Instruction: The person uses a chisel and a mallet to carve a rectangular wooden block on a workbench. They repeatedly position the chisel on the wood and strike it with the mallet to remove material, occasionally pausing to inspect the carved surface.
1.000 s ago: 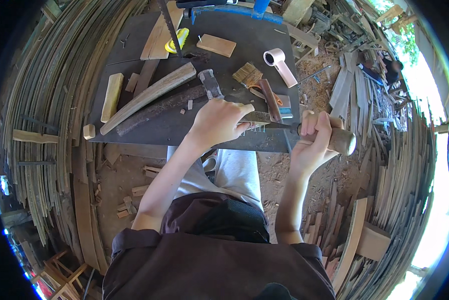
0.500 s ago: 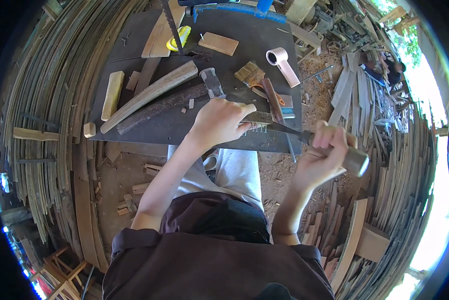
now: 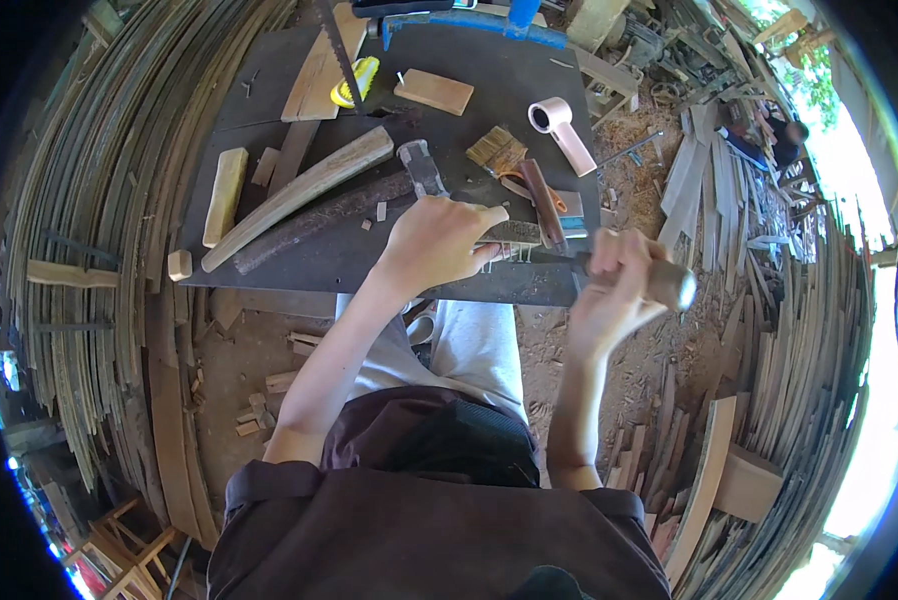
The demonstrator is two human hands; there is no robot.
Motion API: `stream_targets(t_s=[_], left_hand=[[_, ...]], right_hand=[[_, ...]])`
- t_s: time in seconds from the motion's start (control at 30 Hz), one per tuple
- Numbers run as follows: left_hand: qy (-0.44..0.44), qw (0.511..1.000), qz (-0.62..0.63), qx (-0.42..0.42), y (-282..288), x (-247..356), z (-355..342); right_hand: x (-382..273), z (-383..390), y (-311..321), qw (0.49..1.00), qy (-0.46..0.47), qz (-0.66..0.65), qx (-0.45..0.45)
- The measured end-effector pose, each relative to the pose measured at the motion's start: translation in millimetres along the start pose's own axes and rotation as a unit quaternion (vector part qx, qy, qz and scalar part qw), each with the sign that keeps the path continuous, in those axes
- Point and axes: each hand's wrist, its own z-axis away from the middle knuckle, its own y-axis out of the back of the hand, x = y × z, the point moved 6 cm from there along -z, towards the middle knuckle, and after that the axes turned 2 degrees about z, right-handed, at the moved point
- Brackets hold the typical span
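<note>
My left hand [image 3: 437, 240] is closed on a small wooden block [image 3: 514, 234] near the table's front edge. Short pale tooth-like bits line the block's lower side. In my right hand [image 3: 609, 285], slightly blurred, is a hand tool with a thick wooden handle [image 3: 672, 285]. Its dark narrow blade [image 3: 549, 258] points left, toward the block's toothed side; whether it touches cannot be made out. Just beyond my left hand lies a hammer head [image 3: 423, 168]. A flat paintbrush [image 3: 497, 150] and a brown wooden-handled tool [image 3: 542, 200] lie beyond the block.
The dark table [image 3: 299, 270] also bears a curved pale wooden piece [image 3: 309, 195], a yellow object [image 3: 356, 82], an upright saw blade [image 3: 339, 50], a flat board [image 3: 434, 91] and a pink handheld fan [image 3: 562, 135]. Stacked timber [image 3: 79, 240] lines the left side.
My right hand has moved left and a little away from me with the tool, bringing its handle closer to the block. My left hand and the block stay nearly in place.
</note>
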Motion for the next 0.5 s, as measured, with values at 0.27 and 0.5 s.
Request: stream_targets(t_s=[0.27, 0.5], left_hand=[[0.011, 1.0, 0.001, -0.015, -3, 1, -2], [0.018, 1.0, 0.004, -0.017, -2, -1, -2]], right_hand=[[9, 6, 9, 0.999, 0.008, 0.041, 0.006], [-4, 4, 12, 0.999, 0.011, -0.035, -0.016]])
